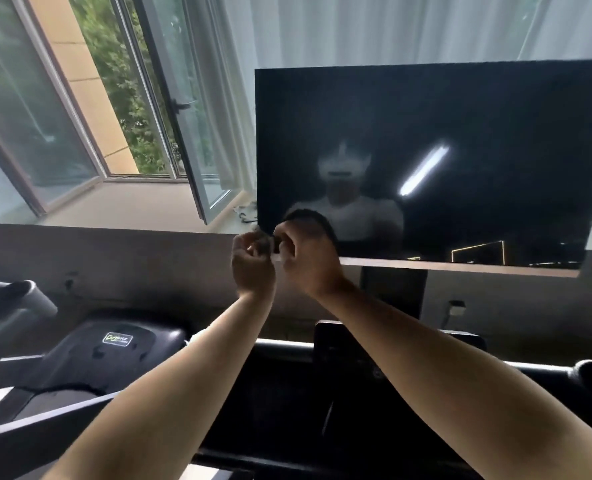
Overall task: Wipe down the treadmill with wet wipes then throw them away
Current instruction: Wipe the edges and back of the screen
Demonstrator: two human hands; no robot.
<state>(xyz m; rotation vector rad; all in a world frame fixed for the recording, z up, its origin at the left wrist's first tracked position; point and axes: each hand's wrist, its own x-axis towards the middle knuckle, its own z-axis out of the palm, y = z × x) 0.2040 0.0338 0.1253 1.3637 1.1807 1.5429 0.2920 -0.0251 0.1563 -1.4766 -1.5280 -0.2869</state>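
Both my hands are raised in front of the lower left corner of the treadmill's big dark screen (461, 133). My left hand (253, 263) and my right hand (306, 254) have curled fingers that meet. Together they pinch a small greyish piece that looks like a wet wipe (264, 242), blurred and mostly hidden by the fingers. Below my forearms lies the black treadmill console (350, 368). The screen is off and reflects a person and a ceiling light.
At the lower left stands a black motor hood (114, 344) with a logo, with a grey handrail end (36, 301) left of it. An open window (190, 133) swings inward over a pale sill (132, 206). White curtains (391, 29) hang behind the screen.
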